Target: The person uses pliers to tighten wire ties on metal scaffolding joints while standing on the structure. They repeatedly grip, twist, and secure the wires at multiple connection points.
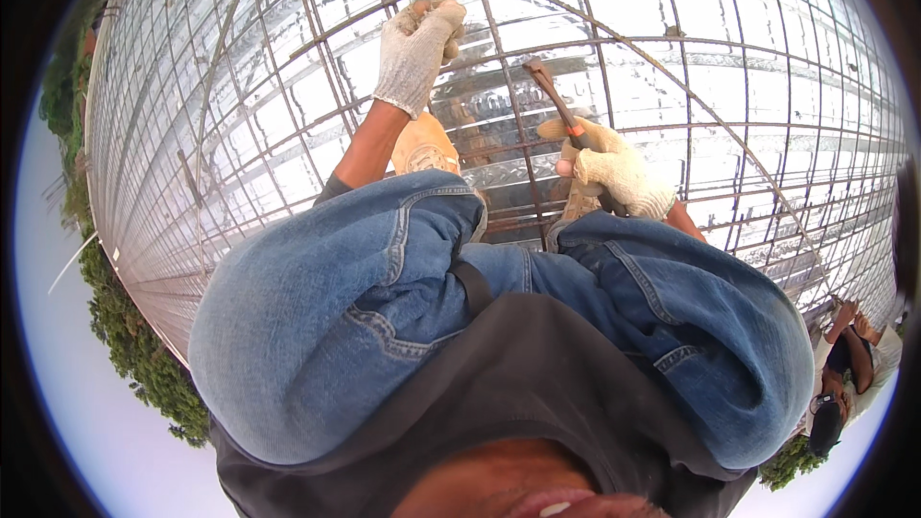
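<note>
I am crouched on a grid of steel reinforcing bars [672, 86] laid over shiny silver sheeting. My left hand [418, 46], in a white knitted glove, reaches forward and closes on a bar of the grid. My right hand [619, 177], gloved the same way, grips a hooked tying tool [552, 91] with a dark shaft. The tool's tip points at a bar crossing between my hands. My knees in blue jeans [365, 307] fill the middle of the view, and my tan shoes [422, 146] rest on the bars.
The bar grid stretches away on all sides, with raised curved bars arching over it. Another person [849, 364] crouches at the right edge. Green trees [125, 326] show beyond the left edge of the slab.
</note>
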Available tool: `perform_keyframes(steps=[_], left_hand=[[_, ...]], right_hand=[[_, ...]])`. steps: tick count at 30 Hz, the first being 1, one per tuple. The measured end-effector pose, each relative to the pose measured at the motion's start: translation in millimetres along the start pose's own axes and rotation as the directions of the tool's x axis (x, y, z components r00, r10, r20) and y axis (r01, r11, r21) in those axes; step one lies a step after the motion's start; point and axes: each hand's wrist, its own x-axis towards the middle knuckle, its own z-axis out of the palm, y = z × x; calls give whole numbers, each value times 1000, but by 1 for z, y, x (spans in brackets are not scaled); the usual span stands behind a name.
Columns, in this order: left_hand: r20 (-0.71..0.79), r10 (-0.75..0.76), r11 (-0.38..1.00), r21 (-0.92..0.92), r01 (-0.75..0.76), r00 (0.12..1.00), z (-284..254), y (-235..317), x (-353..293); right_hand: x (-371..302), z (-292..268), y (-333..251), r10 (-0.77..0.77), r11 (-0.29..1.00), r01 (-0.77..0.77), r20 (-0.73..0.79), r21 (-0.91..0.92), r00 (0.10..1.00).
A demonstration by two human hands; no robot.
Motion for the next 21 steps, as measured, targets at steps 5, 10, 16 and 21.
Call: perform_keyframes(steps=[5, 10, 16, 21], left_hand=[[212, 6, 982, 181, -45, 977, -4, -4, -4], [286, -71, 971, 239, 1, 955, -5, -18, -4], [355, -153, 940, 340, 25, 922, 3, -2, -14], [395, -142, 937, 349, -5, 908, 2, -11, -11]], right_hand=[[-14, 17, -25, 83, 968, -90, -43, -234, 996], [-17, 14, -40, 54, 998, -59, 137, 27, 989], [-18, 3, -39, 55, 997, -64, 183, 47, 982], [-12, -10, -33, 65, 984, -107, 271, 143, 960]])
